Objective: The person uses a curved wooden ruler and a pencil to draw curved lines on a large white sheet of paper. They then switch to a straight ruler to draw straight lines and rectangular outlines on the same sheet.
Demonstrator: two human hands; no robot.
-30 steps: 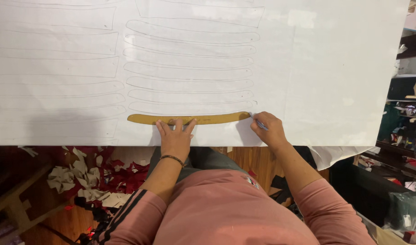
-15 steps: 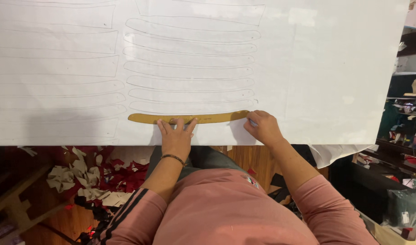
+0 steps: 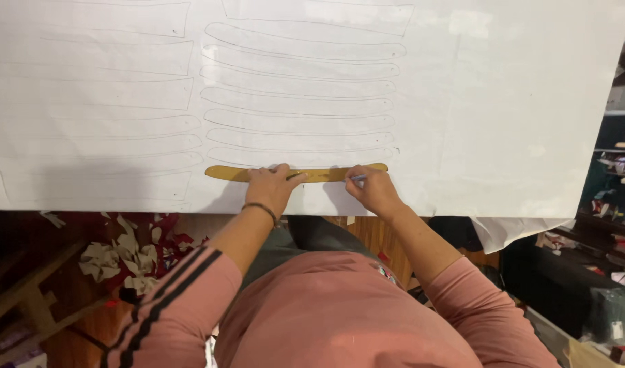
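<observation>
A large white paper sheet (image 3: 517, 102) covers the worktop and overhangs its near edge at the right. The sheet carries two columns of traced pencil outlines (image 3: 299, 102), each a long, slightly curved strip shape, stacked one above another.

On the floor at lower left lies a scatter of pale paper offcuts (image 3: 125, 255) beside a wooden frame (image 3: 26, 300).

A curved tan cardboard template (image 3: 227, 173) lies flat on the sheet near its front edge, directly below the lowest outline of the right-hand column. Its long axis runs left to right, with the left tip free and uncovered.

The left hand (image 3: 271, 187) rests palm down on the middle of the template, fingers spread narrowly and pressed against it, thumb extended to the right along the strip. A dark bracelet (image 3: 260, 208) sits on that wrist. The sleeve is pink with dark stripes.

The right hand (image 3: 372, 191) is closed around a blue pen (image 3: 357, 178), which is held low, its tip at the lower edge of the template near the right end. The knuckles rest on the sheet just beside the template. The two hands are near each other but apart.

At far right, dark shelving (image 3: 616, 197) holds small mixed items, too blurred to identify.
</observation>
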